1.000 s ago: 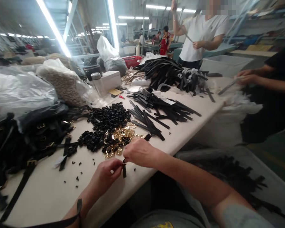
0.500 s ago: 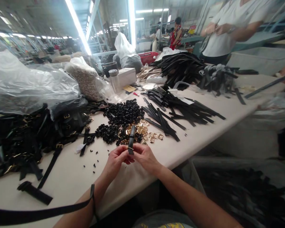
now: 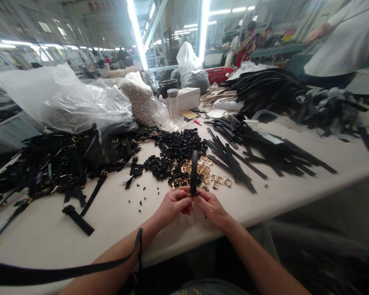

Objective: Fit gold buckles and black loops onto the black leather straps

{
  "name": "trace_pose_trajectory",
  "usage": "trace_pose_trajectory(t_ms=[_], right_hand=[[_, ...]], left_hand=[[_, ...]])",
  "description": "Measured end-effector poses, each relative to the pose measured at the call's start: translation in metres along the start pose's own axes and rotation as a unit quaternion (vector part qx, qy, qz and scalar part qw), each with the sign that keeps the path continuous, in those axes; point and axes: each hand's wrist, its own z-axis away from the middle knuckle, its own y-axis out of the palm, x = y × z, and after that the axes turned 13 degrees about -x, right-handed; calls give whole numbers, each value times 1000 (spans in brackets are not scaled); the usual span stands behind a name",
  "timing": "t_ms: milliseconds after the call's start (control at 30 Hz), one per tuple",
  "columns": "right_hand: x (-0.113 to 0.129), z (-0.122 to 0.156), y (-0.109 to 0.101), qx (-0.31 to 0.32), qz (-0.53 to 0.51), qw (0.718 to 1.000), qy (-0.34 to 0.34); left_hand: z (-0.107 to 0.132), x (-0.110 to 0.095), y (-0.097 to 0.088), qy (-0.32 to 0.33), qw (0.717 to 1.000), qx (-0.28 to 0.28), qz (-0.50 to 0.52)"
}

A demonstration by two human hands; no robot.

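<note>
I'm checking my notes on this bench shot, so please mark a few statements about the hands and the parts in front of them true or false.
1. The left hand and right hand hold one strap upright. True.
2. The buckles lie in a box. False: they lie loose on the table, beside the loops.
3. A long strap hangs over the right forearm. False: it hangs over the left forearm.
4. Clear bags sit at the table's left. True.
</note>
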Motion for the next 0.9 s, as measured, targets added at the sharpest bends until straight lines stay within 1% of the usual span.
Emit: trace_pose_trajectory(t_ms=[100, 200, 233, 267, 300, 333, 367, 400, 433, 467, 500, 533, 600, 633, 667, 700, 733, 767, 800, 867, 900], right_hand=[[1, -1, 2, -28, 31, 999, -22], [3, -2, 2, -59, 57, 995, -54], [4, -2, 1, -70, 71, 993, -69], [4, -2, 0, -78, 83, 990, -81], [4, -2, -1, -82, 93, 989, -86], [3, -2, -2, -86, 97, 988, -82], [2, -2, -3, -85, 96, 989, -71], [1, -1, -3, -83, 90, 991, -55], [0, 0, -2, -80, 81, 993, -38], [-1, 0, -1, -79, 72, 994, -23], [-2, 1, 0, -82, 66, 994, -10], [-2, 1, 2, -85, 61, 995, 2], [-2, 2, 5, -95, 55, 994, 25], [-2, 1, 6, -101, 54, 993, 36], [-1, 1, 7, -107, 53, 992, 44], [-1, 0, 8, -112, 51, 991, 49], [-1, -1, 8, -119, 52, 990, 49], [-2, -2, 8, -126, 54, 990, 44], [-3, -3, 9, -131, 60, 989, 37], [-5, -6, 10, -140, 75, 987, 21], [-6, -7, 11, -143, 83, 986, 14]], left_hand=[[-1, 4, -2, 17, 1000, 2, -25], [-4, 3, -10, 46, 996, 22, -74], [-7, 0, -15, 59, 994, 17, -94], [-9, -2, -21, 78, 990, -4, -118], [-12, -6, -27, 104, 982, -41, -150], [-16, -9, -34, 138, 967, -89, -195], [-19, -12, -41, 174, 943, -135, -249], [-23, -14, -47, 205, 913, -170, -308], [-26, -15, -52, 229, 881, -190, -368], [-28, -16, -55, 240, 852, -197, -421], [-31, -15, -58, 243, 830, -194, -463], [-32, -15, -60, 241, 815, -190, -492], [-34, -13, -60, 237, 797, -188, -523], [-34, -13, -59, 238, 794, -190, -526], [-34, -12, -59, 241, 795, -193, -523], [-34, -12, -58, 245, 801, -196, -509], [-33, -13, -58, 247, 817, -198, -483], [-33, -13, -57, 243, 841, -197, -442], [-32, -13, -56, 230, 873, -194, -384], [-29, -13, -53, 182, 939, -176, -235], [-28, -12, -50, 153, 962, -162, -159]])
